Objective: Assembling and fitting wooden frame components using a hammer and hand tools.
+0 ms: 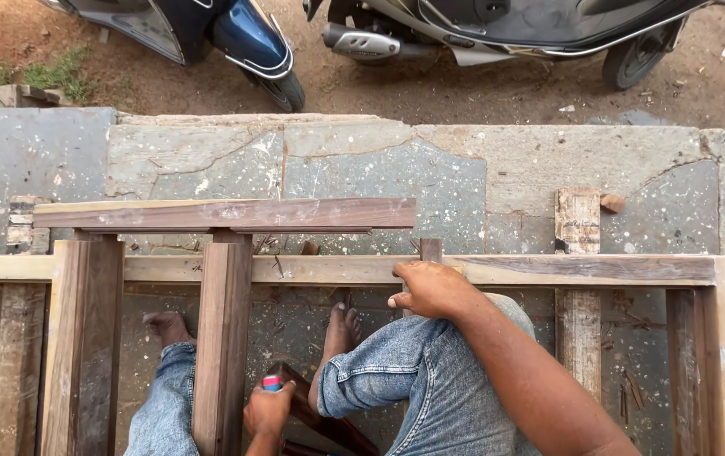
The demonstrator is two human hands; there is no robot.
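Note:
A large wooden frame lies across the stone floor, its long pale rail (548,268) running left to right. My right hand (430,289) rests on that rail, fingers curled over its near edge beside a small upright wooden stub (431,248). My left hand (268,411) is low between my knees, closed around a small object with a red and blue end (272,382). It sits against a dark wooden piece (329,426). Two upright frame members (221,338) (84,338) stand to the left under a darker top plank (227,214). My bare feet (341,325) rest inside the frame.
Two parked scooters (244,38) (506,29) stand on the dirt beyond the cracked stone slabs (379,160). A short paint-flecked board (578,219) lies under the rail at right, and a small block (21,221) at left. Wood chips litter the floor.

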